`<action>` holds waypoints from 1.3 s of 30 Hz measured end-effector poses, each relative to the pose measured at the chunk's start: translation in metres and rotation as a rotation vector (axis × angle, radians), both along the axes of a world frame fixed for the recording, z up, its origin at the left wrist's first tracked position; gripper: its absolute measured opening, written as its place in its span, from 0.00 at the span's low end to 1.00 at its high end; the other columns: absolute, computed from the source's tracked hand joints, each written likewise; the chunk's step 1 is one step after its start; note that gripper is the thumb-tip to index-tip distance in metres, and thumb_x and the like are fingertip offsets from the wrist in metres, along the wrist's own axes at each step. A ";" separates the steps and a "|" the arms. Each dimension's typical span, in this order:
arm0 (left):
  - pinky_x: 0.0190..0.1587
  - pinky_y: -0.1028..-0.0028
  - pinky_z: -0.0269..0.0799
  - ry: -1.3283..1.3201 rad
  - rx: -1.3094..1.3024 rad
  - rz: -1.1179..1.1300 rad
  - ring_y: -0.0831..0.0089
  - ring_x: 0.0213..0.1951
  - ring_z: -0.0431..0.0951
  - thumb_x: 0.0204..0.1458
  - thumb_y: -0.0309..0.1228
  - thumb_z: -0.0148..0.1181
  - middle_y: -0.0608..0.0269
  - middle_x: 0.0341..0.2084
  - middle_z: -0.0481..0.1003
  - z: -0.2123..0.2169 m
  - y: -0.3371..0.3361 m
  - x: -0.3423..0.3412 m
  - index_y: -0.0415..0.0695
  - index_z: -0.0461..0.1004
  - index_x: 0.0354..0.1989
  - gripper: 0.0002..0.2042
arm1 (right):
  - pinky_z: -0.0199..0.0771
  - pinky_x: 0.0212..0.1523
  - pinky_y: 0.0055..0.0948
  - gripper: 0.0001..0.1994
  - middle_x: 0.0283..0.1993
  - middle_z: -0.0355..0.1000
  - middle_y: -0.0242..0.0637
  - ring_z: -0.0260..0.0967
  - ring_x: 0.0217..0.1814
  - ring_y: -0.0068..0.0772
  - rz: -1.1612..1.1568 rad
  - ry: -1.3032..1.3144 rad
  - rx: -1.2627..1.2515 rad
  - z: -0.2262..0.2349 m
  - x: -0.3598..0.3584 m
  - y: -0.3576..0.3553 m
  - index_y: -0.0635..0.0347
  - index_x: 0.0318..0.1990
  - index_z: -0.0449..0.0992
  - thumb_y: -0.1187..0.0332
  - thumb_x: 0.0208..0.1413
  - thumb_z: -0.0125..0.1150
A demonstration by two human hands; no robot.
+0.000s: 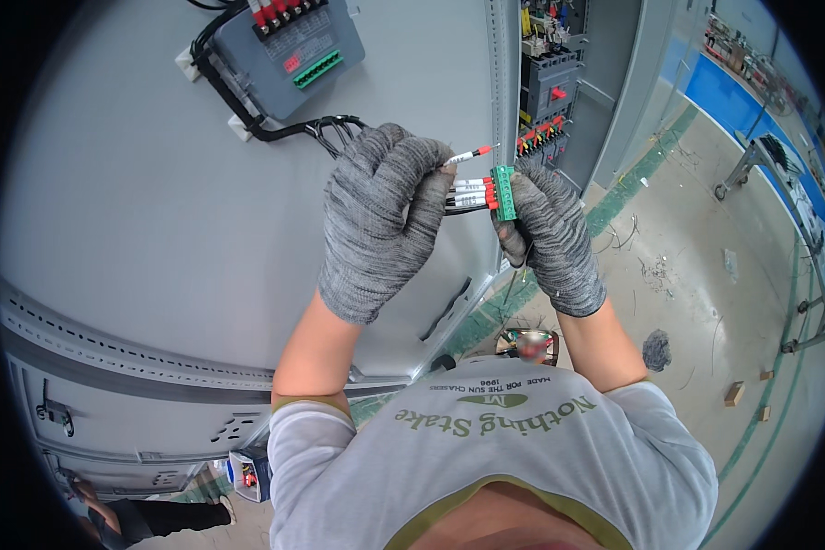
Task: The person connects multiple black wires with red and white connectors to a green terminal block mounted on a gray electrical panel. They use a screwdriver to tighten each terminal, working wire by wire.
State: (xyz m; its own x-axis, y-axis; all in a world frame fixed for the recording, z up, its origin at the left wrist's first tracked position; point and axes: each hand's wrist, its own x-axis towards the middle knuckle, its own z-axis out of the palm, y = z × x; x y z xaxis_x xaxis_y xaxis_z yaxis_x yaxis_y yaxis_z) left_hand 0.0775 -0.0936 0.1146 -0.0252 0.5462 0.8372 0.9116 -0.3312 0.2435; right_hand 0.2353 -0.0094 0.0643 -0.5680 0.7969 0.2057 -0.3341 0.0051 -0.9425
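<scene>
My left hand [380,220], in a grey knitted glove, pinches a wire [472,155] with a white marker sleeve and a red ferrule tip. The tip points right, just above a green terminal plug [504,194]. Several other sleeved wires [470,192] run into the plug's left side. My right hand [556,234], gloved alike, grips the plug from its right side between thumb and fingers. Behind my left hand, a black wire bundle [312,130] leads up to a grey control module [284,60] on the panel, which carries a green socket [318,70].
The large grey cabinet door [202,211] spans the left. An open cabinet with a circuit breaker [552,87] stands at the upper right. Wire scraps [658,273] and small wood blocks [734,394] lie on the floor. A wheeled cart [779,174] is far right. Another person [147,518] is at lower left.
</scene>
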 end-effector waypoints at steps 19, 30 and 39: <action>0.37 0.65 0.67 0.301 -0.168 -0.022 0.60 0.34 0.71 0.43 0.24 0.62 0.58 0.28 0.71 0.024 0.000 -0.007 0.41 0.75 0.31 0.06 | 0.56 0.14 0.14 0.13 0.18 0.66 0.26 0.58 0.13 0.12 -0.007 0.046 -0.003 0.000 -0.005 0.011 0.57 0.30 0.71 0.58 0.62 0.52; 0.41 0.62 0.69 0.548 -0.233 0.050 0.57 0.39 0.72 0.43 0.23 0.59 0.58 0.35 0.71 0.042 -0.009 -0.005 0.43 0.74 0.37 0.11 | 0.57 0.14 0.14 0.12 0.19 0.67 0.27 0.60 0.14 0.13 0.102 0.049 -0.021 -0.006 -0.002 0.014 0.57 0.35 0.71 0.58 0.61 0.53; 0.41 0.62 0.68 0.591 -0.389 0.060 0.56 0.40 0.71 0.42 0.24 0.57 0.56 0.34 0.70 0.052 -0.006 -0.001 0.41 0.73 0.36 0.11 | 0.54 0.12 0.16 0.12 0.18 0.66 0.29 0.59 0.13 0.16 0.068 0.017 -0.042 -0.009 -0.006 0.015 0.58 0.36 0.71 0.58 0.61 0.53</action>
